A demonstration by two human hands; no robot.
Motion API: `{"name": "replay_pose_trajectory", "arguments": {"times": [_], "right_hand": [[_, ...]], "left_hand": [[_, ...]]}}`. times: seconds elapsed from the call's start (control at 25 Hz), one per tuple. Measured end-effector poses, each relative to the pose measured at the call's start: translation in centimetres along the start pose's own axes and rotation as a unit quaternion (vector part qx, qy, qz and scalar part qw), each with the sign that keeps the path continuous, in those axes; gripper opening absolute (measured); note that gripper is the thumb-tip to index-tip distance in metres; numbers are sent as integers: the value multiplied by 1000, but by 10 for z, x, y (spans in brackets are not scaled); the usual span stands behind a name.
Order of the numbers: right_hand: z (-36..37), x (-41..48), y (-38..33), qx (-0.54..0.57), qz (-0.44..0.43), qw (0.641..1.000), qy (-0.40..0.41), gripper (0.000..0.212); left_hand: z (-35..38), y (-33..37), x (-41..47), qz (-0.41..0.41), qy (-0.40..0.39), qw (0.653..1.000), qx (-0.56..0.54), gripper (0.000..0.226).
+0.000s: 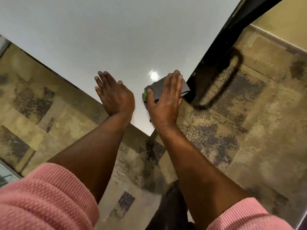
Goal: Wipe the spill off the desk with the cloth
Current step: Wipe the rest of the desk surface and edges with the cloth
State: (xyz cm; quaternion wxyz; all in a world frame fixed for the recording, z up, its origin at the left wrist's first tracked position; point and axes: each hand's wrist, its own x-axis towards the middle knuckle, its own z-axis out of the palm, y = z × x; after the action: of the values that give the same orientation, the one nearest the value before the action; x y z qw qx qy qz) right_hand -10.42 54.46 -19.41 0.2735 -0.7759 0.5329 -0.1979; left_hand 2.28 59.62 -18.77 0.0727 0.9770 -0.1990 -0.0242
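A folded grey cloth (160, 87) with a green edge lies on the white desk (116, 39), near its right edge and close to the near corner. My right hand (166, 100) lies flat on top of the cloth, fingers together, pressing it down. To the left, my left hand (114, 93) rests palm down on the bare desk surface with fingers stretched out and holds nothing. A bright light reflection (154, 75) shines on the desk just beyond the cloth. I cannot make out a spill on the surface.
The desk's near corner (150, 134) points toward me. A black frame (232, 39) runs along the desk's right edge with a dark looped bar beside it. Patterned beige and grey carpet (249, 130) lies below on both sides.
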Motion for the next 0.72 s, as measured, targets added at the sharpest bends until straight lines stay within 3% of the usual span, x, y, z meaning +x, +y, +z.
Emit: {"name": "replay_pose_trajectory", "arguments": {"times": [0.4, 0.72], "right_hand": [[29, -118, -27, -15, 9, 1000, -1, 74], [17, -101, -17, 28, -18, 999, 0, 72]], "left_hand": [[4, -5, 3, 10, 10, 1000, -10, 62], [3, -5, 2, 13, 3, 1000, -24, 62]]}}
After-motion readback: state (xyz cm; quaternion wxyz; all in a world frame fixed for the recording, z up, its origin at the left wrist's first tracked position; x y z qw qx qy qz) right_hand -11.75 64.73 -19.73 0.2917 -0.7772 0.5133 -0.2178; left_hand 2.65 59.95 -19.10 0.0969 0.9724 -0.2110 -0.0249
